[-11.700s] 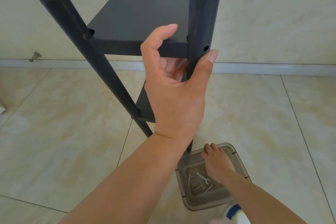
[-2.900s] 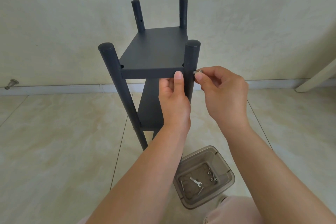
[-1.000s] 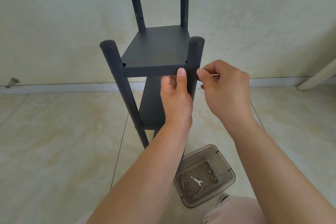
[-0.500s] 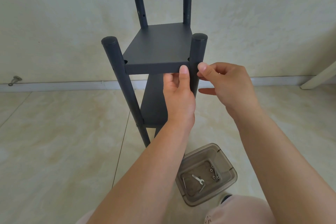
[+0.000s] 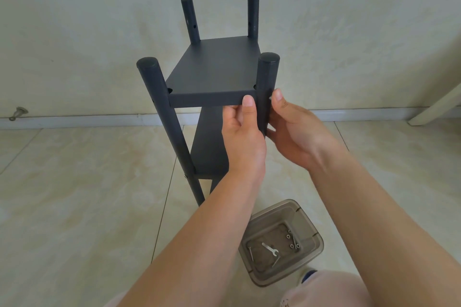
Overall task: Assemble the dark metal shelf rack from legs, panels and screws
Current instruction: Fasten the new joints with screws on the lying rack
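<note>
Dark metal shelf rack [image 5: 212, 77] is stood upright on the beige tiled floor [image 5: 87, 182], near the wall. Its near-right round leg [image 5: 267, 87] is gripped by the left hand [image 5: 243, 137], thumb on the top panel's front edge. The right hand [image 5: 291, 132] is curled round the same leg, fingertip by a small silver screw [image 5: 270, 97]. A clear plastic tub [image 5: 282, 242] holding a small wrench is set below.
</note>
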